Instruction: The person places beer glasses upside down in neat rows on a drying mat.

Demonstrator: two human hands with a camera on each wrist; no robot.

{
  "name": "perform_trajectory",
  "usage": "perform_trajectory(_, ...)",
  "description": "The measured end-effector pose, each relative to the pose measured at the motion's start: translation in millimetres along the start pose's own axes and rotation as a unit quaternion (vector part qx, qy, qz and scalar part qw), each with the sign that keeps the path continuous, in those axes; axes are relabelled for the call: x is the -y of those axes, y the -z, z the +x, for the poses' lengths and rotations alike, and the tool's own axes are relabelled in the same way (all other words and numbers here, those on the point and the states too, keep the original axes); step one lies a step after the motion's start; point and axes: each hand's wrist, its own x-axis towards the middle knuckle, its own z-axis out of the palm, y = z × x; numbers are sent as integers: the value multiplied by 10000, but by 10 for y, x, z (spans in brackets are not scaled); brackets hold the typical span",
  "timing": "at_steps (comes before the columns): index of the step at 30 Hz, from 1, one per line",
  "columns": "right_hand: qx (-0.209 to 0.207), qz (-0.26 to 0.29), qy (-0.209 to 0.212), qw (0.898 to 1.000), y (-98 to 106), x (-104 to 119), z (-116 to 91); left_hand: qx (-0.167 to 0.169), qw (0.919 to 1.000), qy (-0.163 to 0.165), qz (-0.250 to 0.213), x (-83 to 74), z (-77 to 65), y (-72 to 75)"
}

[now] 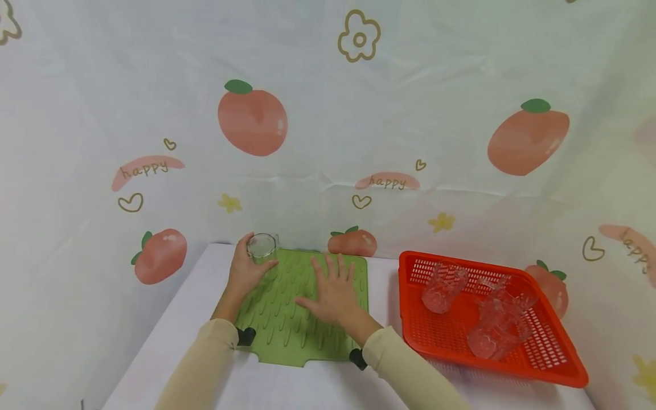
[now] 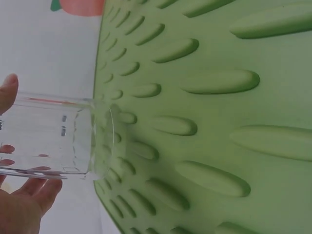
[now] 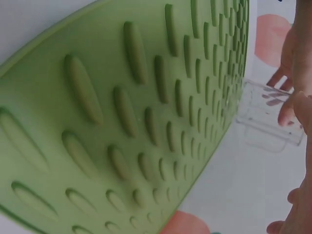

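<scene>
At the far left corner of a green drying mat [image 1: 292, 304] stands a clear glass mug [image 1: 262, 247], its handle facing away to the right. My left hand [image 1: 245, 277] grips this mug from the left side, thumb in front and fingers behind. The left wrist view shows the mug [image 2: 53, 134] between thumb and fingers, its base at the mat's ridged surface. My right hand [image 1: 334, 294] hovers over the mat's right half with fingers spread and nothing in it. In the right wrist view the mug's handle [image 3: 263, 140] is visible.
To the right of the mat sits a red plastic basket [image 1: 410, 336] holding several clear glass mugs [image 1: 494, 336]. A white cloth [image 1: 369, 387] covers the table, and a fruit-patterned curtain [image 1: 318, 131] hangs right behind it.
</scene>
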Motion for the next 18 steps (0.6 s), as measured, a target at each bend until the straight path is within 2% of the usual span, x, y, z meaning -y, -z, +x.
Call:
perform_trajectory(8, 70, -103, -52, 9999, 145, -94, -48, 56, 9995, 271, 117, 20, 26, -11)
perform_trajectory(12, 1, -221, -18, 9998, 181, -149, -73, 18, 9993, 376, -80, 71, 49, -27)
perform_trajectory(18, -50, -240, 57, 9997, 245, -203, -103, 44, 9965, 715, -436, 158, 83, -32)
